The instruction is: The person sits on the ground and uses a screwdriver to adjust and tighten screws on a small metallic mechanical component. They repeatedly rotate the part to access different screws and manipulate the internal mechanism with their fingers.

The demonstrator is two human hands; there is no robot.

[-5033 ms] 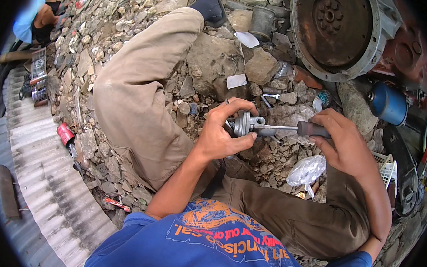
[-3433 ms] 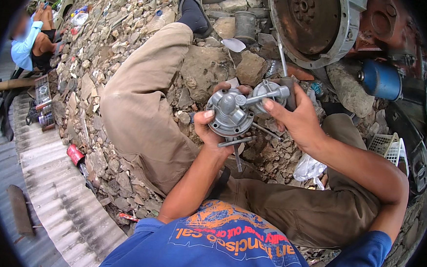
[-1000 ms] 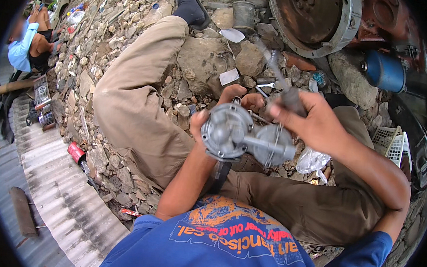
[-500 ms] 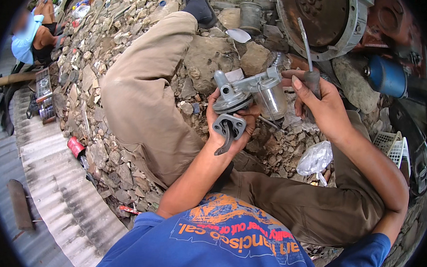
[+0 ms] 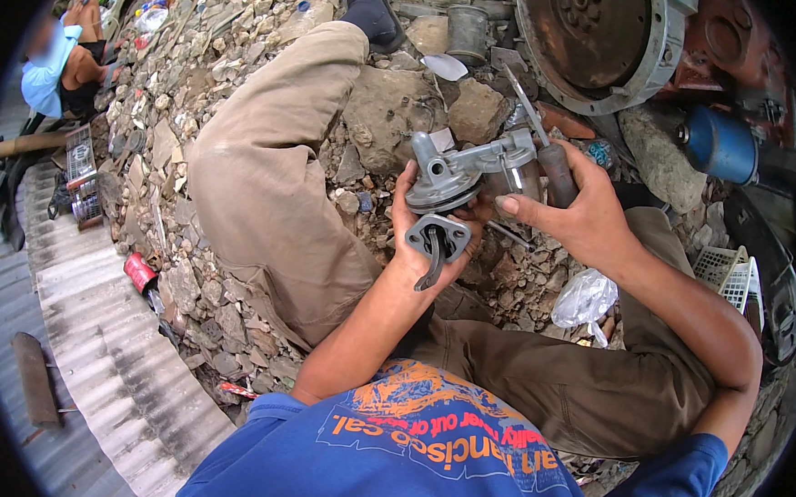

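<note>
My left hand (image 5: pixel 447 272) is wrapped around a grey metal fuel pump (image 5: pixel 444 186) from below. The pump's mounting flange and dark curved lever (image 5: pixel 432 264) point toward me. At its right end hangs a clear sediment bowl (image 5: pixel 517 179). My right hand (image 5: pixel 594 215) is closed around a screwdriver (image 5: pixel 559 175) with a dark worn handle, its blade slanting up and left past the pump's right end. The right thumb reaches to the bowl's lower edge. Behind the bowl, the other right fingers are partly hidden.
Stones and rubble surround my legs. A large round metal housing (image 5: pixel 638 86) and a blue cylinder (image 5: pixel 722 143) lie at the far right. A clear plastic bag (image 5: pixel 585 301) and a white basket (image 5: pixel 729 273) are nearer. Corrugated sheets (image 5: pixel 102 312) run along the left, where another person (image 5: pixel 53 73) sits.
My right hand has moved in against the bowl, bringing its thumb to the lower edge. The screwdriver now leans further left. The pump has shifted slightly in my left hand.
</note>
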